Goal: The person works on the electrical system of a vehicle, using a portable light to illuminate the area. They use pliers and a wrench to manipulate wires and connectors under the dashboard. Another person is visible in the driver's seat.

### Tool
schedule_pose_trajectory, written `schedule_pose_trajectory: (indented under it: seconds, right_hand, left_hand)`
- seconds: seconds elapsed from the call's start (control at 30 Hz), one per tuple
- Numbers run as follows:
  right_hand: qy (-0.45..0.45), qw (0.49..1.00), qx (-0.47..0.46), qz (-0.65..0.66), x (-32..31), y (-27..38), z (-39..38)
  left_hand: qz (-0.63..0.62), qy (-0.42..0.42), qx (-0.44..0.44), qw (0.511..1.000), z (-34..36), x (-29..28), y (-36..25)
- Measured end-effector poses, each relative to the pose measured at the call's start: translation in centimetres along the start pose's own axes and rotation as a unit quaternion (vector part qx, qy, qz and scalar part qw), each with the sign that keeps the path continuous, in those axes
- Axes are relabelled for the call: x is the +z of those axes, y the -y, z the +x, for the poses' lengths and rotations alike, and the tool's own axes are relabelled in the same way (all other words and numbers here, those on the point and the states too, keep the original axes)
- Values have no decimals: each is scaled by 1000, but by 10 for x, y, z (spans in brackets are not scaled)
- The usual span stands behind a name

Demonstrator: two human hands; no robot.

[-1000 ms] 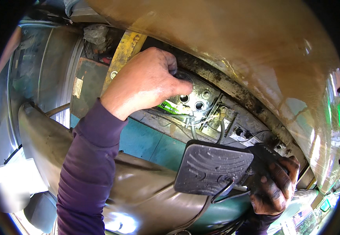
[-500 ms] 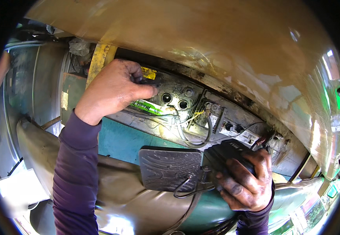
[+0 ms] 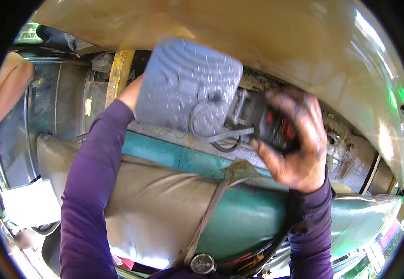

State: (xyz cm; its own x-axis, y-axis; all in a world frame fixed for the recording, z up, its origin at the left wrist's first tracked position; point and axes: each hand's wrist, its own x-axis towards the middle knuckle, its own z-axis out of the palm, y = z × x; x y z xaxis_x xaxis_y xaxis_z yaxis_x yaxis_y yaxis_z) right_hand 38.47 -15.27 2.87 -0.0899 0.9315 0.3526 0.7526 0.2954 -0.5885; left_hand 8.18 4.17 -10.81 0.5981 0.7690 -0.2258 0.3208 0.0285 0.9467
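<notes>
Right hand (image 3: 299,149) is clamped on the black device (image 3: 271,125), raising its grey ribbed panel (image 3: 188,90), which hides the left hand (image 3: 132,93), grip indeterminable

A tan curved panel (image 3: 257,28) arches across the top of the frame, with a yellow strut (image 3: 119,74) and a grey metal drum (image 3: 48,116) at upper left. Below centre lies a worn beige cushion (image 3: 155,209) beside a teal body panel (image 3: 243,218), and a small round gauge (image 3: 203,263) sits at the bottom edge.

Ribbed matt grey plastic cover (image 3: 188,88); glossy green painted metal body (image 3: 253,218).
</notes>
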Motion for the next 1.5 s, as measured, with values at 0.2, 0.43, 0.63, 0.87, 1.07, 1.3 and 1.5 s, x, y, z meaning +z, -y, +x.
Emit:
schedule_pose_trajectory:
  seconds: [0.2, 0.43, 0.63, 0.87, 1.07, 1.3, 1.5]
  right_hand:
    - [-33, 999, 26, 15, -4, -16, -2]
    - [-49, 997, 38, 37, -9, -25, -4]
    - [-59, 997, 30, 46, -9, -27, -5]
    - [-57, 998, -2, 7, -7, -35, -3]
    - [-44, 999, 1, 25, -15, -24, -5]
    - [-41, 999, -7, 4, -4, -35, -1]
    - [-34, 999, 22, 12, 1, -32, -4]
  left_hand:
    - [325, 122, -173, 922, 14, 57, 14]
    - [412, 178, -228, 864, 28, 91, 22]
    - [476, 173, -145, 850, 41, 102, 77]
    - [441, 98, -128, 883, 45, 100, 93]
    - [565, 52, 9, 824, 30, 124, 85]
    - [645, 95, 78, 754, 4, 136, 55]
    - [606, 41, 39, 793, 8, 123, 50]
